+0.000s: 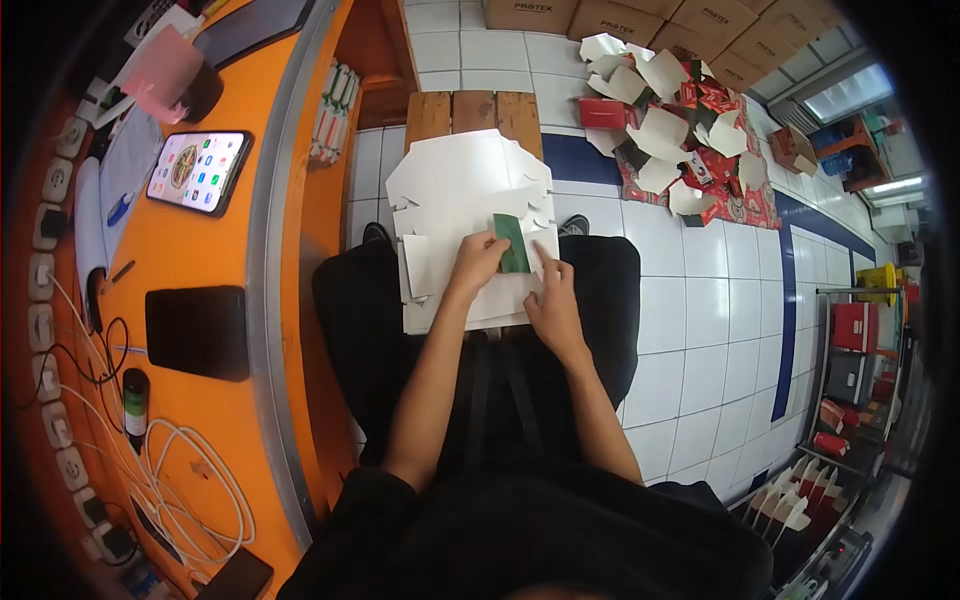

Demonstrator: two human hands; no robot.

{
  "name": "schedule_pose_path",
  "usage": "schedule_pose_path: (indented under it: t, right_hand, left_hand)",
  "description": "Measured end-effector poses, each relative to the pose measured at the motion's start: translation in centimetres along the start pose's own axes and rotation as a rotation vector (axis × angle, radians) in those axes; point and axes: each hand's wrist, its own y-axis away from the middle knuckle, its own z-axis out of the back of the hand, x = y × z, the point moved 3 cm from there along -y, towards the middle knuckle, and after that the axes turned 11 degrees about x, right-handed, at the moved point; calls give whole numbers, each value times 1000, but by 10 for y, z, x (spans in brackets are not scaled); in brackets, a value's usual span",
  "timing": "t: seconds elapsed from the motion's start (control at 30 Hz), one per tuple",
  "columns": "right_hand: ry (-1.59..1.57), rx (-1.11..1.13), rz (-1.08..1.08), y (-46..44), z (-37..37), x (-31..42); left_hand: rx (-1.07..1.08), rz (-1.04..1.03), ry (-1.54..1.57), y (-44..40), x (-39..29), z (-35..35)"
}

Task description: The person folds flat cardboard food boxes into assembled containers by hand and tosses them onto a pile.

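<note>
Over the tiled floor (680, 310), the left grip (478, 262), nearer, pinches the green piece (512, 243) just at its right, long axis pointing forward, while the right grip (554, 302) looks unloaded.

"What's on the orange table (245, 85)?"

"A phone (200, 172) with its screen lit up. A flat black thing (197, 333) is near it, and just beside that is a dark bottle (135, 408) with some green on it. White cords (160, 480) curl in loops close by."

"And away from there?"

"Big brown boxes (612, 24) that say PROTEK. The floor (690, 305) has white tiles and a dark blue stripe (786, 310)."
</note>
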Motion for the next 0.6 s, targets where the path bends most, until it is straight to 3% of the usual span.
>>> schedule_pose_path:
  t: [0.03, 0.1, 0.4, 0.6]
  right_hand:
    - [-2, -8, -3, 3, -1, -5]
    - [-526, -157, -129, 10, -7, -29]
    - [-207, -249, -83, 5, -15, 0]
    - [-611, -198, -305, -3, -33, -24]
  left_hand:
    - [6, -1, -6, 0, 0, 1]
    - [-3, -29, 312, 10, -1, 2]
    - [127, -163, 249, 30, 1, -28]
    - [22, -104, -177, 52, -5, -39]
